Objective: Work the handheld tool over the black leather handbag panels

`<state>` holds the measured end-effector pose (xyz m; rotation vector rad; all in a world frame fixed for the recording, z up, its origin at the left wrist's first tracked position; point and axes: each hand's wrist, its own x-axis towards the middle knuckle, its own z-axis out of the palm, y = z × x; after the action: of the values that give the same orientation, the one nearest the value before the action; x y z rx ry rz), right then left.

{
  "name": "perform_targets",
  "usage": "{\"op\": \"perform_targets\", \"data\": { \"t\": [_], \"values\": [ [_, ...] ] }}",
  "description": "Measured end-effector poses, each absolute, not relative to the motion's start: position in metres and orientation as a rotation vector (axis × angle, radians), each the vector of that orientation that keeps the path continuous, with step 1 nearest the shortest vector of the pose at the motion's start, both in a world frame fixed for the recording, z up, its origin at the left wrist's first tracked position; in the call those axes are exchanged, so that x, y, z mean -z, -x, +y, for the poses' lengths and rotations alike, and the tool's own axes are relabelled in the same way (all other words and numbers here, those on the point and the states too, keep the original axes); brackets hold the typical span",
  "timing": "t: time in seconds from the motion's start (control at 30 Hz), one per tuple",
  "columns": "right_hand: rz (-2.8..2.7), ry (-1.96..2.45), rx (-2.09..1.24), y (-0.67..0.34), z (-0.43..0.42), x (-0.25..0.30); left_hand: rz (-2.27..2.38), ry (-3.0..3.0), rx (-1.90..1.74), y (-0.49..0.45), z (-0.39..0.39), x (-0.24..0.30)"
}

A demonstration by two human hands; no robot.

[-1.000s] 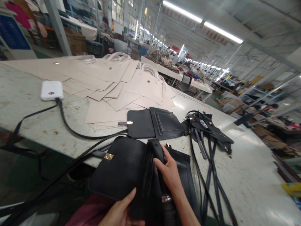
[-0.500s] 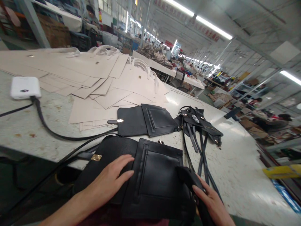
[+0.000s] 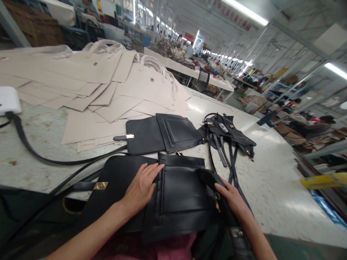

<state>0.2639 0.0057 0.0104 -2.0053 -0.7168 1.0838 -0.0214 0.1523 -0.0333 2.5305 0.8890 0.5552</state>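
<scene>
A black leather bag (image 3: 184, 187) with a raised front panel lies spread across the table's near edge, partly over my lap. Its flap (image 3: 121, 177) extends to the left and ends in a tab with a gold-coloured clasp (image 3: 101, 185). My left hand (image 3: 142, 186) rests on the bag where flap and panel meet, fingers extended and holding nothing. At the bag's right side, my right hand (image 3: 230, 193) is closed around a thick black strap-like part (image 3: 214, 180) of it; the palm side is hidden. Just beyond lies a second, similar black bag (image 3: 146, 133).
Beige bag pieces with handles (image 3: 89, 76) are piled at the back left. More black bags with straps (image 3: 227, 133) lie right of centre on the pale table (image 3: 276, 195). A white box (image 3: 9, 101) with a black cable sits at far left. Workers and benches are beyond.
My left hand has slid forward and right onto the panel's edge. My right hand has lifted slightly, bending the bag's right side. The view has turned a little right.
</scene>
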Motion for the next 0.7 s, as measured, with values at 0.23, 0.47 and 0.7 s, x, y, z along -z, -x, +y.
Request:
{"op": "perform_targets", "data": {
  "t": [0.23, 0.47, 0.7],
  "values": [
    [-0.773, 2.005, -0.941, -0.257, 0.022, 0.002, 0.690, -2.553, -0.328, 0.002, 0.139, 0.044],
    [-0.870, 2.051, -0.877, -0.224, 0.020, -0.003, 0.657, -2.697, -0.112, -0.002, 0.134, 0.036],
    [-1.242, 2.003, -0.745, -0.167, 0.038, -0.026, 0.650, -2.814, -0.098, -0.005, 0.130, 0.034]
  ]
}}
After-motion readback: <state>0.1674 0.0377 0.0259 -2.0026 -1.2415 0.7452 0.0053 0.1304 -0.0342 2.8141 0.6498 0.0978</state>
